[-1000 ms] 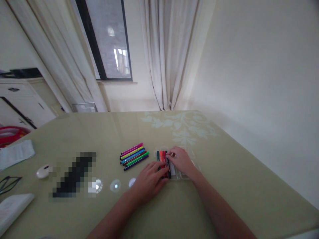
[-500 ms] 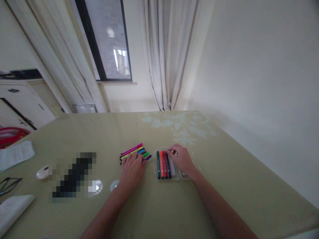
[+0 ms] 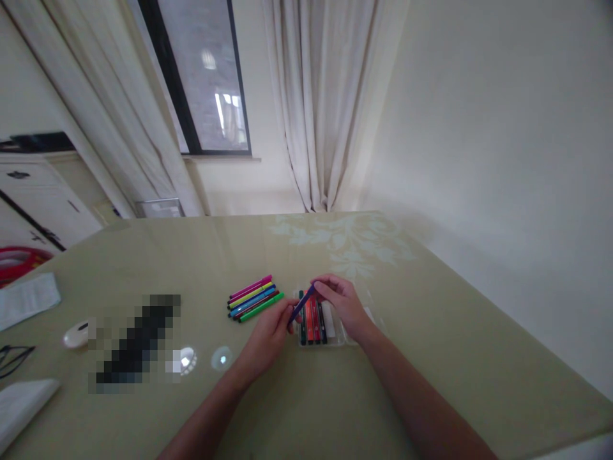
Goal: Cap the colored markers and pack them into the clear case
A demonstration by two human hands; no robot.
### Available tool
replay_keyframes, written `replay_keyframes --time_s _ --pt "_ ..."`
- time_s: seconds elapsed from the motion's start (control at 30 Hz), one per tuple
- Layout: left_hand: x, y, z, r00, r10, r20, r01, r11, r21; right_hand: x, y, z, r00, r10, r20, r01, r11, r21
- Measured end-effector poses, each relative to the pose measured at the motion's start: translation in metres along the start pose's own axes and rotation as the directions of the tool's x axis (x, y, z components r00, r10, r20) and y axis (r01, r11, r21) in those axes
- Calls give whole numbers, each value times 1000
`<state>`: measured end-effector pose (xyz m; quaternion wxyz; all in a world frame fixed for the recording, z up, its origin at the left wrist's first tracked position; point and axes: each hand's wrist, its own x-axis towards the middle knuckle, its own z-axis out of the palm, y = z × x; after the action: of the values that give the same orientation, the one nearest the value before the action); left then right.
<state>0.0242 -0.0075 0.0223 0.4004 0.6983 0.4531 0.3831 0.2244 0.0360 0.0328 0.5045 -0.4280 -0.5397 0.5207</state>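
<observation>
A dark purple marker (image 3: 302, 304) is held at a slant above the left part of a clear plastic case (image 3: 341, 337). My left hand (image 3: 269, 332) pinches its lower end, and my right hand (image 3: 343, 304) has thumb and fingers closed on its upper end. Under it, several markers stand side by side in the case: dark green, orange, a red marker (image 3: 316, 322) and black. Left of my left hand lies a slanted row of loose markers (image 3: 255, 298) in pink, yellow, blue, dark red and green.
On the left of the table (image 3: 306, 402) are a white mouse (image 3: 76, 335), a blurred-out dark object (image 3: 136, 342), eyeglasses (image 3: 16, 359) and a folded pale cloth or paper (image 3: 29, 299). A wall (image 3: 502, 191) runs along the right edge.
My left hand has moved right from the loose row, bringing the purple marker over the case. My right hand, earlier at the black marker's top, now grips the purple one.
</observation>
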Motion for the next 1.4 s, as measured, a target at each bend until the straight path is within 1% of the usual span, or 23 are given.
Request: replay_keyframes --time_s 0.1,0.2,0.3,0.43,0.6,0.67,0.73,0.8,0.87,0.93,1.0,1.03,1.1,1.13,1.2,1.27,1.4 --pt "0 -3 3 999 -3 35 3 1000 -21 5 1 -9 996 30 -78 -24 996 81" --pt "-1 -5 9 999 -13 43 15 999 -43 9 4 -15 996 40 -79 -33 996 82" --pt "-2 -4 13 999 -29 40 32 997 -71 9 6 -16 997 42 -67 -35 995 96" --pt "-3 -1 14 999 -47 -23 46 998 -41 7 3 -14 998 31 -50 -25 993 116" --pt "-1 1 12 987 -2 -159 9 999 43 4 -1 -9 998 33 -52 -27 994 108" --pt "-1 1 11 983 18 -184 -8 999 54 4 0 -7 997 43 -64 -34 990 135" --pt "-1 1 11 983 29 -184 -18 998 61 4 1 -5 995 51 -82 -38 987 154" --pt "-1 1 11 987 32 -159 -22 998 64 6 2 -6 993 56 -103 -39 985 167" --pt "-2 -1 12 993 51 -108 -41 995 95 7 2 -9 990 51 -135 -27 985 172" --pt "-5 -3 14 993 109 -37 -100 975 199 9 1 -16 984 27 -176 0 988 153" --pt "-9 -6 16 979 192 70 -205 916 345 11 0 -25 979 -4 -203 23 995 93" --pt "-10 -7 18 966 223 130 -257 877 405 12 1 -30 980 -9 -200 20 998 53" --pt "-13 -10 21 942 249 223 -329 812 482 13 3 -37 988 13 -157 -19 999 -36" --pt "-14 -11 22 937 247 247 -342 791 507 14 5 -39 991 32 -127 -42 996 -79" --pt "-14 -13 22 939 232 253 -338 760 555 15 12 -40 996 53 -76 -65 985 -161" --pt "-14 -12 21 944 220 246 -326 733 596 15 18 -37 998 47 -42 -56 968 -246" --pt "-14 -7 16 938 224 264 -345 680 648 13 22 -29 999 -34 -41 12 894 -448"
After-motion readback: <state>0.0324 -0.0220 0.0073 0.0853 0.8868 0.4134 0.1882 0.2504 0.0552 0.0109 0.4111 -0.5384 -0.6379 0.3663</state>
